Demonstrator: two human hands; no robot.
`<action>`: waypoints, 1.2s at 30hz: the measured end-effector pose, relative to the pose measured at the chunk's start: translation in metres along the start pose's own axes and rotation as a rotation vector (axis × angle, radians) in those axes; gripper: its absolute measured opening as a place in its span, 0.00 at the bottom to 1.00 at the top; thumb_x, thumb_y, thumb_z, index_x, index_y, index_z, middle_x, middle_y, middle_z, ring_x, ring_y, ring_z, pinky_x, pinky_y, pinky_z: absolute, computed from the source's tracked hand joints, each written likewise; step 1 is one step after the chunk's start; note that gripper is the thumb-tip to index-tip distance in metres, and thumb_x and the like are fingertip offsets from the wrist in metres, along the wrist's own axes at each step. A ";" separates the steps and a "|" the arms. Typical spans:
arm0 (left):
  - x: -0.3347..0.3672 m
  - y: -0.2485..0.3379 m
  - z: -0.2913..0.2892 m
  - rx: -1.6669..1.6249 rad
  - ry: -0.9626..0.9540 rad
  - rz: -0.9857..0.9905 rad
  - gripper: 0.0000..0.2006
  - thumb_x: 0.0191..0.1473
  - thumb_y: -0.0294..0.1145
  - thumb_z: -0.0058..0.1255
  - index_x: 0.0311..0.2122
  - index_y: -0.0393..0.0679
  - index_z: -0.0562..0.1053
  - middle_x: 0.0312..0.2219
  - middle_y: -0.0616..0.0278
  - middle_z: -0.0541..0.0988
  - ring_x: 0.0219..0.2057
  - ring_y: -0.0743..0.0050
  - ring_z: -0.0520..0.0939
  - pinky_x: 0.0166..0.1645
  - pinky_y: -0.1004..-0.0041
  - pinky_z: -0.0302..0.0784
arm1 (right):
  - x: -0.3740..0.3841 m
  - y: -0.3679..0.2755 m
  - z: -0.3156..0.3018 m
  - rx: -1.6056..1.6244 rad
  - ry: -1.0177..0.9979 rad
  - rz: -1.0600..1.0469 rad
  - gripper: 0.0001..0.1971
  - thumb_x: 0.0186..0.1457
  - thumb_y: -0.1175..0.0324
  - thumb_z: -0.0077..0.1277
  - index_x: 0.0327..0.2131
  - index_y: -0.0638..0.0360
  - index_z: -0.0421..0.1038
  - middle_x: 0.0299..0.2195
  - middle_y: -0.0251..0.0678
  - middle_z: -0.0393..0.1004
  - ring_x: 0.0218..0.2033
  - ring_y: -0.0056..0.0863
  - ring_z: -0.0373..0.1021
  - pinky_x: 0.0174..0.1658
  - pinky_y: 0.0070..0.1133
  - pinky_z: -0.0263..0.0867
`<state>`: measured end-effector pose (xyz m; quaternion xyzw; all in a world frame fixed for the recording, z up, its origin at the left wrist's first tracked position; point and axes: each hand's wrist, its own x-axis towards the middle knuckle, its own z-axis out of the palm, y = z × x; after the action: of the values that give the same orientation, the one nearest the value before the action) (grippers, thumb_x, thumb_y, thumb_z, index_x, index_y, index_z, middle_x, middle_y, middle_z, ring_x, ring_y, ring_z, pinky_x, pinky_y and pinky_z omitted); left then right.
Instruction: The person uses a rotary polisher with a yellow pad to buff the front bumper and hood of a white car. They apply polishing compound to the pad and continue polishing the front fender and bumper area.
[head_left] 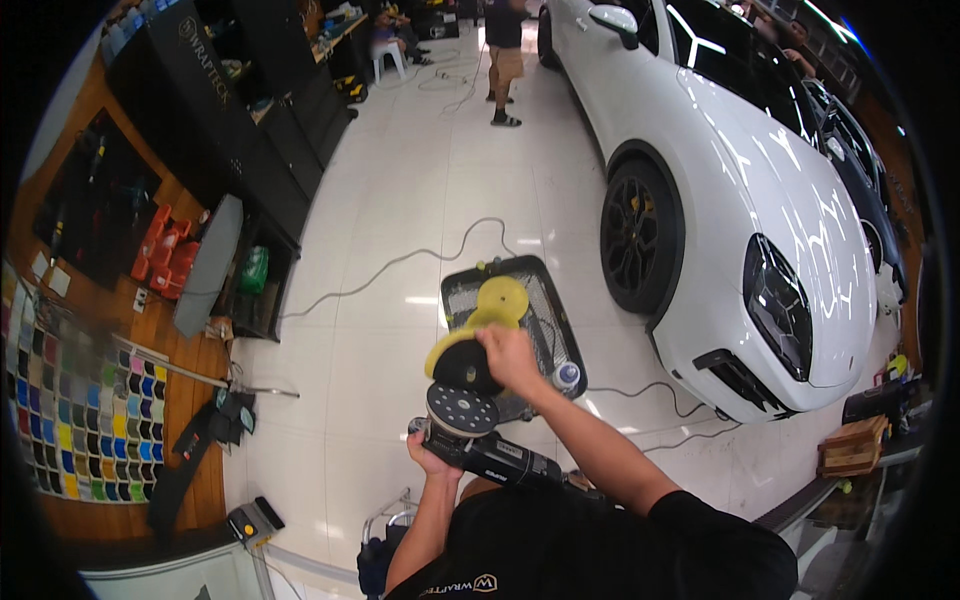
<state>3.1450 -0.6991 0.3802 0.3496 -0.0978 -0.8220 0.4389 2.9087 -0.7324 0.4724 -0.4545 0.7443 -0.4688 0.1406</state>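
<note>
Right hand (pixel 509 358): pinching the yellow-rimmed pad (pixel 460 362) I am holding beside the backing plate (pixel 462 409).
Left hand (pixel 434 456): gripping the polisher (pixel 512 464).
Pad risk: slack pinch could be dropping it into the tray (pixel 561 320).

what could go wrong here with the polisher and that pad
The round yellow foam pad with black backing is gripped only near its edge by the right hand, so it might slip.
The black polisher has its round holed plate facing up; an accidental start could catch nearby fingers.
The thin grey cable looped across the floor might trip someone.
</note>
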 end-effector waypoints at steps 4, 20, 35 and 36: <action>-0.038 0.002 -0.033 -0.098 0.252 0.122 0.35 0.54 0.59 0.36 0.56 0.41 0.74 0.52 0.50 0.80 0.51 0.46 0.82 0.55 0.47 0.80 | 0.058 0.073 -0.012 -0.371 0.094 0.109 0.18 0.67 0.57 0.47 0.36 0.59 0.81 0.32 0.56 0.80 0.35 0.57 0.77 0.40 0.46 0.73; -0.135 0.047 -0.135 -0.153 0.401 0.376 0.35 0.54 0.60 0.38 0.57 0.45 0.74 0.54 0.53 0.79 0.54 0.48 0.80 0.54 0.47 0.81 | 0.025 0.171 0.113 -0.683 -0.669 0.007 0.23 0.61 0.64 0.53 0.56 0.63 0.65 0.57 0.55 0.70 0.46 0.52 0.78 0.49 0.41 0.75; -0.114 0.047 -0.127 -0.129 0.459 0.310 0.35 0.52 0.60 0.43 0.57 0.45 0.73 0.52 0.52 0.79 0.51 0.47 0.82 0.51 0.47 0.83 | 0.017 0.183 0.087 -0.694 -0.718 0.055 0.50 0.47 0.59 0.69 0.68 0.62 0.50 0.57 0.55 0.68 0.53 0.54 0.74 0.54 0.40 0.74; -0.109 0.047 -0.121 -0.087 0.346 0.268 0.34 0.52 0.59 0.43 0.57 0.46 0.73 0.52 0.53 0.79 0.51 0.47 0.82 0.53 0.46 0.82 | 0.016 0.172 0.080 -0.681 -0.740 0.049 0.50 0.47 0.59 0.69 0.68 0.63 0.49 0.57 0.55 0.68 0.53 0.53 0.74 0.54 0.40 0.74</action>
<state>3.2963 -0.6233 0.3662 0.4500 -0.0310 -0.6875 0.5692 2.8570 -0.7653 0.2921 -0.5925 0.7659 -0.0031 0.2497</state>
